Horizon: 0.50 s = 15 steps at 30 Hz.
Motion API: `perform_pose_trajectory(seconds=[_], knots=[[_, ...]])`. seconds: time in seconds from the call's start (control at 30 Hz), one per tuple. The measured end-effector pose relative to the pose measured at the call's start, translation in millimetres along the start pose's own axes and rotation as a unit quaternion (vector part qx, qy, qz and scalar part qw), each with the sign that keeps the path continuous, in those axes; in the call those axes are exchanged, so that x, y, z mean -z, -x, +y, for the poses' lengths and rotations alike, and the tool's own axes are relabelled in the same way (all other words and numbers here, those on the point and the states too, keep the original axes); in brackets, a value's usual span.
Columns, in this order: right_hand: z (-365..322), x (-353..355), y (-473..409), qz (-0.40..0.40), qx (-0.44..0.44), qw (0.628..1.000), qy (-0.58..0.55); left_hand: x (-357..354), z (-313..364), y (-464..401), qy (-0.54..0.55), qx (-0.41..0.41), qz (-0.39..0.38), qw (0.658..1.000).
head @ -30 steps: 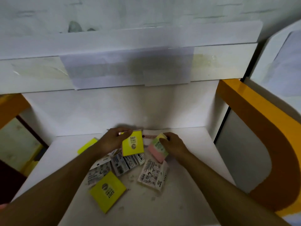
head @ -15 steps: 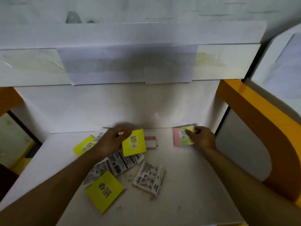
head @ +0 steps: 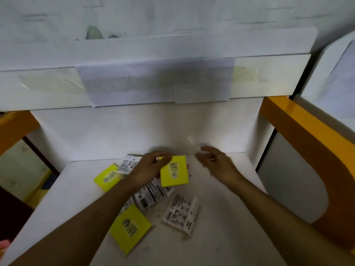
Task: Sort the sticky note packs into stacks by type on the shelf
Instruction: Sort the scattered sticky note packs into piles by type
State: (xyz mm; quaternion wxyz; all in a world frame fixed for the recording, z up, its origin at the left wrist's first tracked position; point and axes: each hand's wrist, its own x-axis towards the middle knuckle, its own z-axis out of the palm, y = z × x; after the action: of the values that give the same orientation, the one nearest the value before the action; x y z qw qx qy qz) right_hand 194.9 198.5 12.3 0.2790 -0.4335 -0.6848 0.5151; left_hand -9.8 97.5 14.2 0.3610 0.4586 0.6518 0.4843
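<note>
From my head camera, my left hand [head: 148,169] grips a square bright-yellow sticky note pack [head: 174,173] by its left edge, thumb curled over the top corner, holding it just above the white shelf [head: 221,237] near the back wall. Its printed face is toward me, the "2207" label reading upright, so its top points at the back wall. My right hand [head: 219,164] hovers just right of that pack, fingers loosely spread and blurred, holding nothing. Another flat yellow pack [head: 107,176] lies left of my left wrist, nearer that hand, tilted. A third yellow pack [head: 129,228] lies closer to me beneath my left forearm, label reversed. I judge the held pack goes leftward onto a yellow one.
</note>
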Motion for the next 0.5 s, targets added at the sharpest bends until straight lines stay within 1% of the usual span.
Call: perform_pose_trajectory(seconds=[0.03, 0.07, 0.1, 0.13, 0.2, 0.23, 0.27, 0.3, 0.33, 0.37, 0.4, 0.5], knots=[[-5, -8, 3, -0.047, -0.023, 0.998, -0.043, -7, 4, -4, -0.007, -0.011, -0.005, 1.0], [-8, -12, 6, -0.076, -0.033, 0.995, -0.059, -14, 10, -5, -0.004, -0.023, -0.01, 1.0], [-10, -13, 8, -0.087, -0.033, 0.993, -0.069, -23, 14, -7, -0.007, -0.037, -0.013, 0.999], [-10, -10, 9, -0.081, -0.032, 0.993, -0.085, -30, 20, -9, 0.0, -0.043, -0.014, 0.999], [-5, 0, 7, -0.039, -0.039, 0.992, -0.117, -37, 22, -13, -0.003, -0.032, -0.009, 0.999], [-1, 6, 6, -0.014, -0.045, 0.991, -0.129, -38, 17, -16, -0.039, -0.03, -0.012, 0.999], [5, 13, 5, 0.01, -0.053, 0.989, -0.139, -36, 11, -18, -0.119, -0.039, -0.022, 0.992], [10, 20, 4, 0.032, -0.062, 0.986, -0.151, -31, 2, -21, -0.282, -0.064, -0.052, 0.956], [16, 26, 2, 0.049, -0.067, 0.984, -0.155, -27, -10, -24, -0.42, -0.08, -0.086, 0.9], [20, 31, 1, 0.063, -0.07, 0.983, -0.156, -26, -20, -25, -0.502, -0.102, -0.107, 0.852], [24, 35, 0, 0.074, -0.068, 0.983, -0.152, -26, -29, -26, -0.545, -0.107, -0.12, 0.823], [32, 41, -5, 0.099, -0.077, 0.982, -0.141, -26, -37, -28, -0.541, -0.062, -0.115, 0.831]])
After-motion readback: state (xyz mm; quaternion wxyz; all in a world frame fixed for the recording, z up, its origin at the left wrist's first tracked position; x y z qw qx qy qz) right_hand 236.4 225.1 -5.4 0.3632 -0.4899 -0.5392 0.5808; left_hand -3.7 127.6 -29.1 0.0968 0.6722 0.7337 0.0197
